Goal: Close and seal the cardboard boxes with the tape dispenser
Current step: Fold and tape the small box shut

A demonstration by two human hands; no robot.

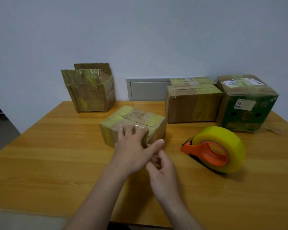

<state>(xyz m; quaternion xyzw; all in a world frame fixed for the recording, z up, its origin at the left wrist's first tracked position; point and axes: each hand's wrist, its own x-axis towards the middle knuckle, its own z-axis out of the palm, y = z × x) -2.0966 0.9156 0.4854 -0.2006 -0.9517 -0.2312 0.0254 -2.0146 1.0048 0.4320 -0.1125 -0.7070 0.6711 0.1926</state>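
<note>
Wooden table (56, 171), near to far. Right hand (162, 173) is nearest, low at the near corner of the small box (136, 116), fingers curled inward at the box's front face. Can't tell if it's pinching a tape end or holding nothing; that spot is blurred and partly covered by the other thumb. Left hand (131, 148) sits just past it, palm down, fingers straight and spread flat on the near part of the box top, thumb stuck out to the right over the corner. It's pressing, not gripping. The small box is mid-table with its flaps down, a seam visible across the top and glossy tape under the left fingers. Tape dispenser (214, 149) is to the right of the box, apart from both hands, lying on the table: orange frame, fat yellow roll (223, 133), blade end pointing left. Back row by the wall: open box (90, 95) at far left with flaps standing up; closed brown box (189, 105) right of centre, a flatter box (191, 80) just behind it; green printed box (246, 110) at far right, touching or nearly touching the brown one, with shipping labels on its top and front. Grey wall panel (146, 90) behind, between the open and brown boxes.
</note>
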